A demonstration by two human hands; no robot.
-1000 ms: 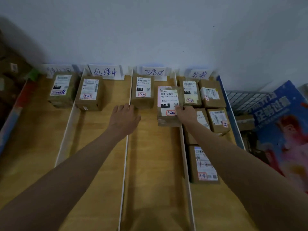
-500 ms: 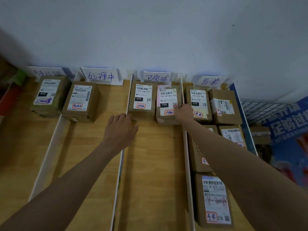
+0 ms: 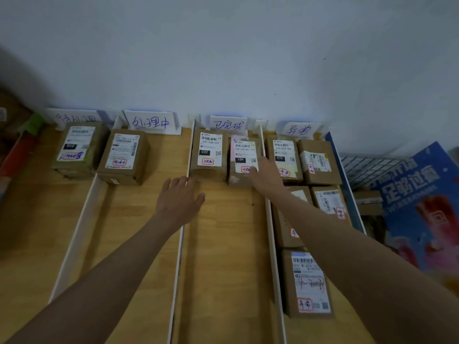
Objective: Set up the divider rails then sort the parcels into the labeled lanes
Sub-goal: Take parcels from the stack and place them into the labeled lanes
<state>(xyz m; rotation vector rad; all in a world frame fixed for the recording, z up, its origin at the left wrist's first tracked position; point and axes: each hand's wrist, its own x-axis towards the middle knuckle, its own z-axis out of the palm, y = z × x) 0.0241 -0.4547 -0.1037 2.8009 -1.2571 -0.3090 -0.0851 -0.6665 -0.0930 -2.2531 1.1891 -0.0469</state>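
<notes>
Four handwritten paper labels (image 3: 228, 125) stand against the wall above a wooden board split by white divider rails (image 3: 177, 269). The third lane holds two brown parcels side by side at its far end, one marked 032 (image 3: 210, 152) and one marked 15H (image 3: 242, 155). My right hand (image 3: 267, 175) reaches over the right rail (image 3: 273, 244) and touches the 15H parcel's near right corner with straight fingers. Just in front of the 032 parcel, my left hand (image 3: 178, 197) lies flat with fingers spread across the middle rail, holding nothing.
The first lane holds a parcel marked 010 (image 3: 79, 147) and the second lane one parcel (image 3: 124, 155). Several parcels fill the right lane, among them 070 (image 3: 283, 155) and a near one (image 3: 308, 284). A blue edge (image 3: 345, 175), a wire rack (image 3: 367, 167) and a blue poster (image 3: 422, 207) lie further right.
The 15H parcel has slid away from me to the lane's far end, beside the 032 parcel, with my right hand on it. My left hand stayed near the middle rail.
</notes>
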